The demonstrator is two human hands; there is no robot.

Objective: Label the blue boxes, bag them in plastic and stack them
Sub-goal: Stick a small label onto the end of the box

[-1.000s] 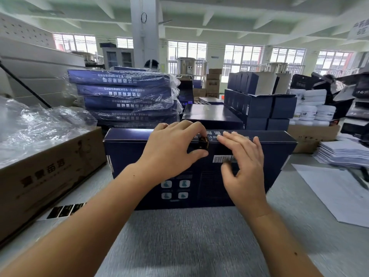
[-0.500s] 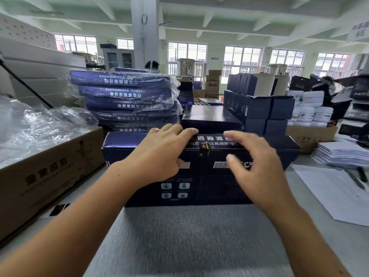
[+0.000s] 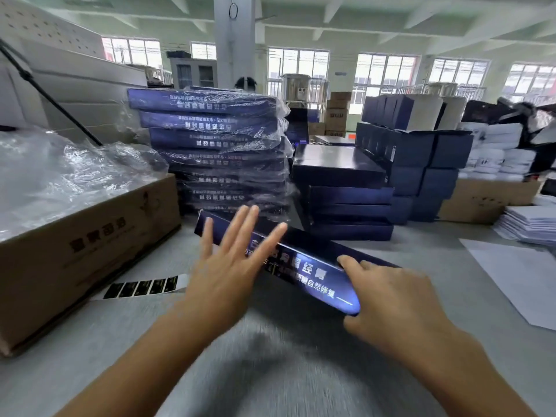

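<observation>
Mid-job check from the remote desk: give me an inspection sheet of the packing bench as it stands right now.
Surface: grey table, bare in front of the person.
Job's things: one blue box on the table, turned askew, no bag on it; stack of bagged boxes behind it; stack of unbagged boxes beside that.
Clutter: label strip lying by the cardboard carton, which holds loose plastic bags; white paper sheets at the right.
Hands: left hand open, fingers spread, over the box's far end; right hand gripping its near end.
Cables: nothing seen.
Surroundings: workshop with windows, a pillar, more dark cartons behind.
</observation>
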